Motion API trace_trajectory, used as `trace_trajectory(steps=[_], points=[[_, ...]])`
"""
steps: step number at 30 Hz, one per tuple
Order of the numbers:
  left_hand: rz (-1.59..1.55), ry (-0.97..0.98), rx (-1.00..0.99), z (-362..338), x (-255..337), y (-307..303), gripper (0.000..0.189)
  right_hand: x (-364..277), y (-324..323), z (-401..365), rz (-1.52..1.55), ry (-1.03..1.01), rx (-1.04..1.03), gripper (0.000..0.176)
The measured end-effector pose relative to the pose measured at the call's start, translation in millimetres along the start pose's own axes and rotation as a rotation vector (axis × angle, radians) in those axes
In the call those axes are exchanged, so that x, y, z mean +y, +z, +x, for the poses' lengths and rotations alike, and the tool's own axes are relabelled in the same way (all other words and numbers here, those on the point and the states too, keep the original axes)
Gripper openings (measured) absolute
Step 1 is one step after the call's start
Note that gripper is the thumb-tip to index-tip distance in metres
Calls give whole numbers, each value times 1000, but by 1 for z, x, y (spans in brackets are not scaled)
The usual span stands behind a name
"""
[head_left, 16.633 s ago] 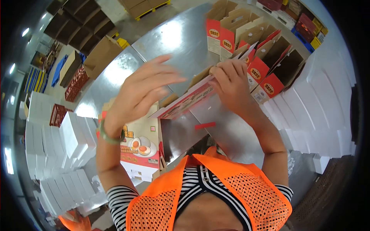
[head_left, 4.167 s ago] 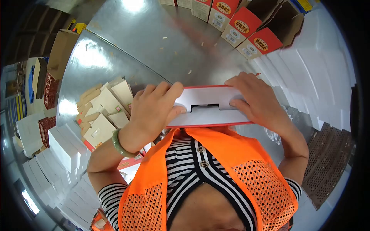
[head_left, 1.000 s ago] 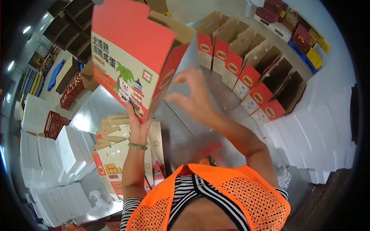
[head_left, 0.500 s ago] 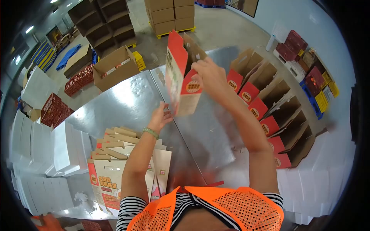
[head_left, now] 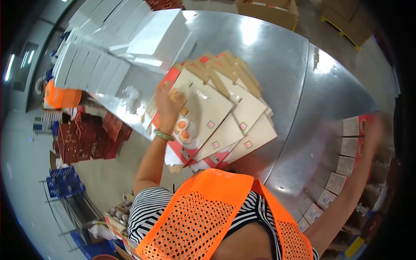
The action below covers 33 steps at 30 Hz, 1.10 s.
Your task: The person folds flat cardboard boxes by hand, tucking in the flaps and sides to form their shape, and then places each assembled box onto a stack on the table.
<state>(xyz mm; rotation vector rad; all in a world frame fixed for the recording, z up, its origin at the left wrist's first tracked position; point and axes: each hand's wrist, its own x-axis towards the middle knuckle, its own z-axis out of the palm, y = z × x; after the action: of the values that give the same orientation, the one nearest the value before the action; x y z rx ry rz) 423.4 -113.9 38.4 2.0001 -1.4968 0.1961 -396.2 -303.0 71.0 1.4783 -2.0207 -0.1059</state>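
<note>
My left hand (head_left: 168, 104) rests on the top flattened carton (head_left: 203, 104) of a fanned pile, its fingers at the carton's red edge; whether they grip it is unclear. That carton is cream and red with a picture of eggs. Far to the right, my right hand (head_left: 378, 130) is blurred at the red top of an opened carton (head_left: 352, 126), the end one of a curved row. Its fingers cannot be made out. The other cartons in the row (head_left: 345, 166) stand side by side along the table's right part.
White boxes (head_left: 156, 39) are stacked on the metal table (head_left: 277, 56) at the upper left. Red crates (head_left: 80, 138) and a blue crate (head_left: 65, 182) stand beyond the table at the left. A person in orange (head_left: 63, 95) is in the left background.
The view has swung left. My right hand has moved from mid-table to the row at the right, and the opened carton it held is no longer mid-table. My left hand has moved onto the flattened cartons.
</note>
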Motion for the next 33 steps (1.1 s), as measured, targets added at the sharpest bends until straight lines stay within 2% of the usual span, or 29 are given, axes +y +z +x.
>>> trace_trajectory(steps=[1, 2, 4, 5, 6, 7, 8, 9, 10, 12, 13, 14, 15, 16, 17, 18, 20, 21, 22, 23, 25, 26, 27, 28, 29, 30, 31, 32, 33], points=[[141, -242, 30, -17, -40, -13, 60, -14, -23, -5, 9, -19, 2, 69], [276, -483, 60, -39, -74, -24, 64, -35, -74, -14, -111, 24, -71, 73], [-28, -855, -104, -88, -142, -38, 69, -51, -122, -21, -223, 62, -128, 77], [-244, -963, -259, -124, -223, -17, 68, -55, -132, -24, -260, 56, -117, 81], [-239, -981, -241, -126, -199, -31, 68, -64, -139, -26, -293, 47, -106, 85], [-475, -1124, -219, -118, -140, -52, 64, -78, -135, -30, -280, 28, -100, 85], [-719, -1251, -195, -114, -109, -66, 61, -96, -119, -36, 85, -162, 12, 66], [-721, -1255, -185, -118, -116, -67, 61, -118, -100, -45, 446, -344, 126, 49], [-586, -1216, -197, -120, -124, -63, 54, -171, -65, -66, 749, -475, 57, 46], [-467, -1170, -208, -121, -129, -66, 48, -273, -301, -170, 1264, -552, -352, 42], [-626, -1194, -217, -119, -133, -78, 42, -321, -263, -195, 1357, -750, -273, 51], [-781, -1211, -228, -116, -135, -91, 36, -351, -275, -220, 1410, -819, -165, 56], [-1171, -1190, -115, -111, -134, -103, 28, -361, -308, -238, 1421, -864, -41, 56], [-1271, -1257, 45, -86, -83, -135, 24, -365, -342, -252, 1428, -903, 83, 56], [-1419, -1176, -29, -75, -71, -154, 21, -356, -372, -260, 1430, -885, 83, 56], [-1567, -1095, -111, -68, -60, -169, 18, -338, -403, -264, 1532, -995, 160, 52], [-1655, -1020, -264, -50, -10, -190, 22, -316, -413, -271, 1600, -1078, 239, 47], [-1738, -923, -259, -40, 27, -199, 21, -304, -402, -266, 1598, -1054, 402, 39], [-1665, -960, -340, -33, 49, -202, 25, -288, -394, -261, 1575, -1024, 572, 33], [-1660, -827, -476, -30, 79, -204, 32, -261, -400, -252, 1642, -916, 543, 23], [-1564, -564, -762, -32, 127, -213, 48, -207, -402, -237, 1736, -737, 729, 18], [-1390, -205, -988, -24, 131, -212, 55, -176, -398, -243, 1664, -690, 753, 18], [-1228, 188, -1111, -15, 136, -211, 62, -141, -394, -254, 1657, -523, 717, 12], [-930, 485, -786, -15, 154, -210, 66, -110, -391, -269, 1648, -348, 693, 8], [-749, 733, -452, -10, 175, -203, 65, -84, -388, -288, 1576, -288, 723, 8], [-575, 927, -100, -12, 196, -196, 66, -62, -384, -311, 1599, -80, 561, 10], [-545, 1090, 71, -7, 227, -187, 67, -44, -380, -331, 1620, 128, 402, 13], [-542, 1220, 97, 0, 253, -169, 73, -32, -374, -351, 1571, 184, 429, 13], [-539, 1351, 122, 7, 281, -152, 81, -22, -367, -371, 1565, 288, 362, 16]])
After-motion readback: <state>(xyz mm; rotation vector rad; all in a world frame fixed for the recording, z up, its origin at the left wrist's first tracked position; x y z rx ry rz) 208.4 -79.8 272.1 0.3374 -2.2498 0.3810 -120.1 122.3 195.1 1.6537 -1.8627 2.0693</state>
